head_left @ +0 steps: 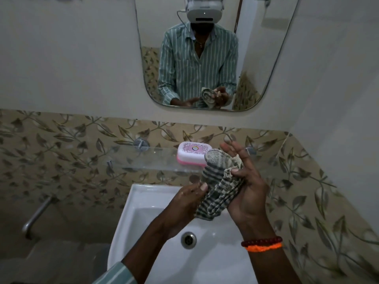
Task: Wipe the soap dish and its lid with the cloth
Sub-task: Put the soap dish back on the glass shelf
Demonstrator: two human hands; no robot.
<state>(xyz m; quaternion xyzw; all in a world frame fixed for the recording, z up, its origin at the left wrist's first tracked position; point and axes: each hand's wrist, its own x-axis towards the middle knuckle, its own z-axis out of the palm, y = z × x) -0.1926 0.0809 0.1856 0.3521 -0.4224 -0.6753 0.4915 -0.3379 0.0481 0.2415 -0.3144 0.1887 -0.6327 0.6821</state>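
Observation:
A pink soap dish with its white patterned lid closed on top stands on a glass shelf above the sink. In front of it, over the basin, I hold a bunched striped grey cloth in both hands. My left hand pinches the cloth's lower left side with thumb on top. My right hand cups the cloth from the right, fingers spread upward, thumb pressing into the folds. The cloth hides the dish's right end.
A white sink with a metal drain lies below my hands. A mirror hangs on the wall above the shelf. A metal pipe sticks out at the left. Leaf-patterned tiles cover the lower walls.

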